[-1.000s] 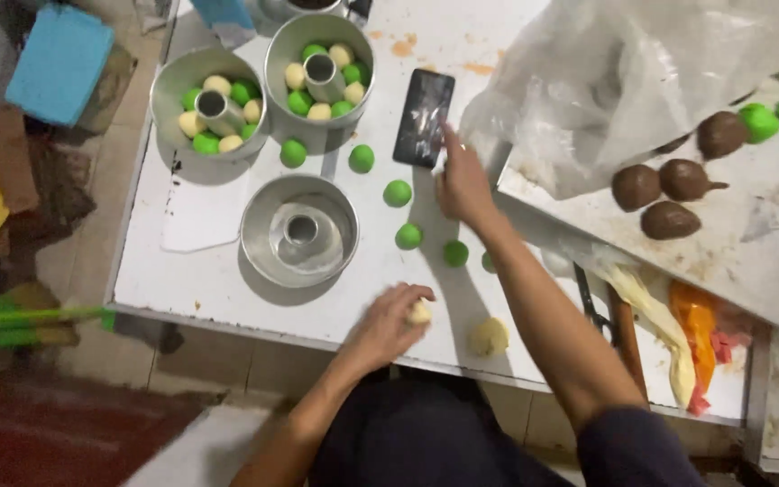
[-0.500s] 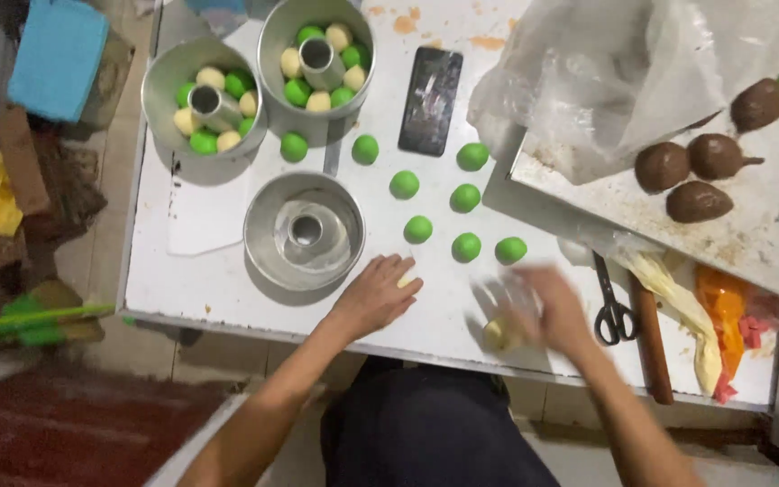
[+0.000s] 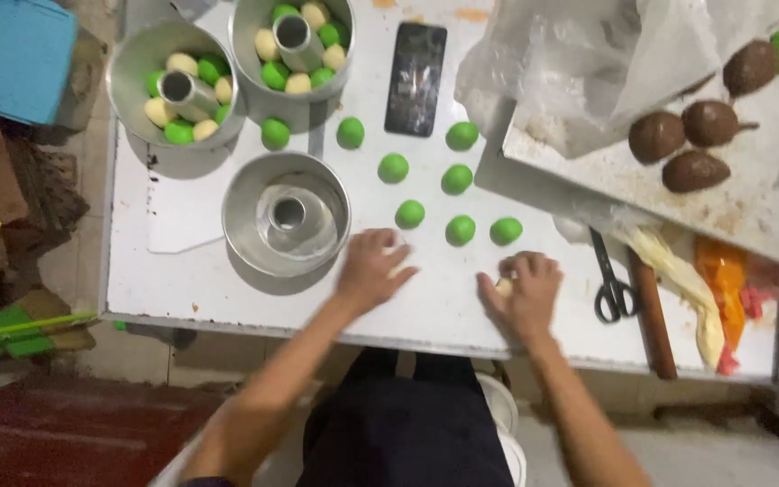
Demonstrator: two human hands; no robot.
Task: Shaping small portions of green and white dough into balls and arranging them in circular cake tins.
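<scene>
Here the white desk [image 3: 227, 289] runs across the view, its near edge just in front of the person's dark lap, with brown tiled floor [image 3: 65, 433] below and to the left. The left hand [image 3: 373, 269] lies palm down on the desk with its fingers spread flat, covering a pale dough piece [image 3: 398, 240] that barely shows at the fingertips. The right hand [image 3: 526, 293] is curled loosely over another pale dough piece [image 3: 503, 287], pressing it to the desk close to the near edge. Just beyond the hands, green dough balls [image 3: 410, 214] sit loosely spaced apart in rough rows. An empty metal ring pan [image 3: 287, 215] stands just left of the left hand. Two more ring pans [image 3: 173, 86], filled with green and pale balls, stand at the far left of the desk. A dark phone [image 3: 416, 78] lies flat beyond the green balls. To the right, a tray [image 3: 768, 198] overlaps the desk, carrying brown dough pieces [image 3: 691, 171] and a crumpled clear plastic bag [image 3: 579, 63]. Black scissors [image 3: 610, 280] and a wooden rolling pin [image 3: 653, 316] lie just right of the right hand, beside yellow and orange dough [image 3: 705, 289]. Bare desk lies between the two hands and along the near edge at the left; the right side is crowded. A blue box [image 3: 24, 54] sits off the desk at the upper left.
</scene>
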